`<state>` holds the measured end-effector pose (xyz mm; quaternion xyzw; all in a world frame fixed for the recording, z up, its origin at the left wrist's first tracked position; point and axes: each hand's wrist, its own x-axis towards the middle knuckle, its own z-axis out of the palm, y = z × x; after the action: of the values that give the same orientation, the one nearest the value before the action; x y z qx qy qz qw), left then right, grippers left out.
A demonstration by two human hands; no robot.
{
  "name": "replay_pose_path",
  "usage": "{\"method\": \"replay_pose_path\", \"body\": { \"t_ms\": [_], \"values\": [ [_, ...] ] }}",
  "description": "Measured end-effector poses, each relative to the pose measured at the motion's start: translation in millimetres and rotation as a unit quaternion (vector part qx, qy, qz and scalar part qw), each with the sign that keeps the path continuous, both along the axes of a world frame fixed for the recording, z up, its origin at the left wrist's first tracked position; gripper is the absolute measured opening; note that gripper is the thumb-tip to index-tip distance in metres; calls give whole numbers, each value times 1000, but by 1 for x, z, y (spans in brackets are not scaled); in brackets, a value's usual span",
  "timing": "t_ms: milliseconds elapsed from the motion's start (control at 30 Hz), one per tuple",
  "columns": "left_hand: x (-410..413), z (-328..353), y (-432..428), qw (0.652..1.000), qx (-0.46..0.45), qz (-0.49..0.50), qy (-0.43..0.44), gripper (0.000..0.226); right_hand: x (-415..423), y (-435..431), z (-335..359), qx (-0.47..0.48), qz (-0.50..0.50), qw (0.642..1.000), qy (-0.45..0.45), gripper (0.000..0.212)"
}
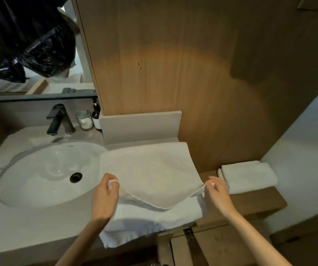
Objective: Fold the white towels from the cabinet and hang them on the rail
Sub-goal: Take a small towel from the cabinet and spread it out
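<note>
Pinching the white towel (150, 169) corners — left hand (104, 196), right hand (218, 194) — over the counter (29, 227).

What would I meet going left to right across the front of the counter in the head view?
Sink basin → left hand → white towel pinched by both hands → right hand → folded towels.

dim bathroom. wood-panel wall (173, 54) behind, warm light patch on it. grey countertop (29, 223) with white basin (39, 169), black faucet (58, 120), mirror (39, 85) above. white wall (307, 141) right, wooden shelf (260, 200) beside it.
</note>
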<state>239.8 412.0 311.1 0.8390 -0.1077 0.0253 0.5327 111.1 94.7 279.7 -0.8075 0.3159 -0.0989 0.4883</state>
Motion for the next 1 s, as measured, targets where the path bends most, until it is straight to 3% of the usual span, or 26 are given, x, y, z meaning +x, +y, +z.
{"method": "replay_pose_path", "body": {
  "t_ms": [133, 233, 367, 500, 567, 633, 733, 1000],
  "values": [
    [-5, -40, 8, 974, 212, -52, 55, 25, -20, 8, -30, -4, 48, 990, 133, 17],
    [-4, -52, 9, 938, 328, -67, 89, 30, -27, 17, -23, 82, 73, 986, 123, 13],
    [-11, -51, -6, 879, 456, -104, -95, 12, -27, 14, -27, 40, 77, 990, 110, 11],
    [-26, -43, -57, 912, 324, -213, -137, 25, -26, 7, -25, -27, 77, 992, 96, 3],
    [-42, -40, -90, 913, 266, -290, -113, 32, -22, 8, -15, -15, 80, 995, 49, 6],
    [-53, -34, -119, 918, 250, -308, -21, 48, -15, 10, -4, 31, 74, 997, 9, 6],
    [-57, -30, -151, 934, 162, -286, 137, 64, -3, 12, 15, 106, 51, 992, -38, 11],
    [-40, -42, -162, 984, 45, -140, 100, 38, 5, 10, 45, 246, 131, 960, -6, 62]
  ]
}}
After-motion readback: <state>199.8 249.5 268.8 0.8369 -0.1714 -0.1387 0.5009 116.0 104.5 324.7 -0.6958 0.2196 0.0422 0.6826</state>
